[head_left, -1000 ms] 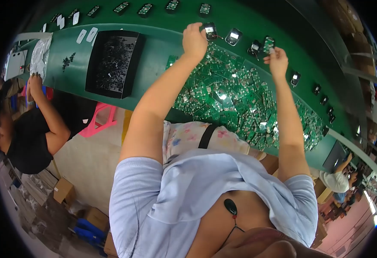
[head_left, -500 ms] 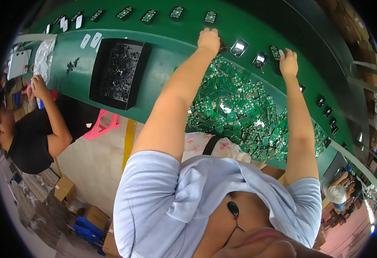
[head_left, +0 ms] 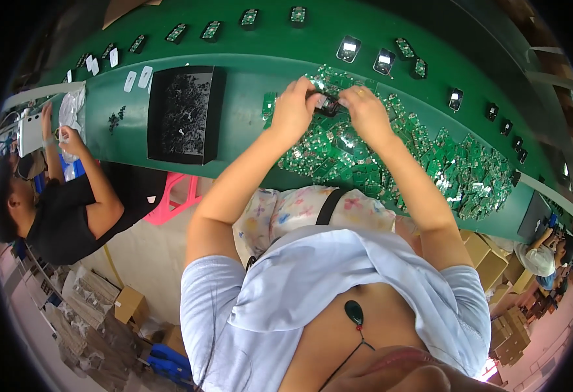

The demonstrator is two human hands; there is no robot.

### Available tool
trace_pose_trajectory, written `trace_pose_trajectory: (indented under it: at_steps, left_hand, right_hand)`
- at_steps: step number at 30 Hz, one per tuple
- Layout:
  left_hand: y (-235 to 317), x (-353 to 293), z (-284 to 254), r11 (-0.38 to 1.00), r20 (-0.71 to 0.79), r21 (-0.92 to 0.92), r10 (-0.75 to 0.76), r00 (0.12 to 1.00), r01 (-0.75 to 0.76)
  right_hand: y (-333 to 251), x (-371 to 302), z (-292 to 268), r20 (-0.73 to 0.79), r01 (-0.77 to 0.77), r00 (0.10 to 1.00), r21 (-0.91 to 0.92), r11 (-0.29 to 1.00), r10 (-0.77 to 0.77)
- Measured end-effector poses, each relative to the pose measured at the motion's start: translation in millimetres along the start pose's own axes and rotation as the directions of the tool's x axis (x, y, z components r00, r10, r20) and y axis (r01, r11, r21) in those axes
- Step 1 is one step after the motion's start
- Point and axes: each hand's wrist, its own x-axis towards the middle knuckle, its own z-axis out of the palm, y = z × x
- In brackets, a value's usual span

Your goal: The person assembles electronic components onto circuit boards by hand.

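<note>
Over a heap of loose green circuit boards [head_left: 358,153], my left hand [head_left: 292,110] holds a small black device casing [head_left: 326,105] by its left side. The fingers of my right hand [head_left: 367,112] are closed at the casing's right side, pinching at its edge. Part of the casing is hidden by my fingers, and I cannot make out whether a small part is between my right fingertips. Beyond my hands, two black casings with light screens lie on the green belt, a nearer-left casing [head_left: 348,49] and another casing [head_left: 384,61].
Casings with green boards [head_left: 297,16] line the belt, with more dark casings [head_left: 492,110] at right. A black box [head_left: 218,117] of small black parts stands left, near white covers [head_left: 130,81]. A person in black [head_left: 71,209] sits at far left, with a pink stool [head_left: 177,196] nearby.
Both hands have come back from the belt and met over the board heap, at the black casing. My right hand has left the casing with a green board. The belt's casings have shifted left.
</note>
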Motion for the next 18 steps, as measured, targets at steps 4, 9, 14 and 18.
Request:
trace_pose_trajectory:
  at_steps: [4, 9, 14, 18]
  left_hand:
    - [-9, -41, -7, 0.994, -0.027, 0.011, -0.105, 0.994, 0.105]
    - [-24, -77, -22, 0.918, 0.075, -0.119, -0.373, 0.925, 0.379]
    - [3, -90, -38, 0.334, 0.419, -0.702, -0.521, 0.743, 0.629]
    - [29, -91, -49, 0.304, 0.413, -0.778, -0.413, 0.812, 0.55]
  right_hand:
    - [-41, -21, -2, 0.083, 0.219, 0.972, 0.034, 0.975, -0.221]
    - [-11, -4, 17, -0.152, -0.107, 0.983, -0.002, 0.994, 0.105]
    - [46, 16, 37, -0.009, -0.187, 0.982, -0.207, 0.96, 0.189]
    - [63, 16, 42, 0.065, -0.165, 0.979, -0.292, 0.942, 0.191]
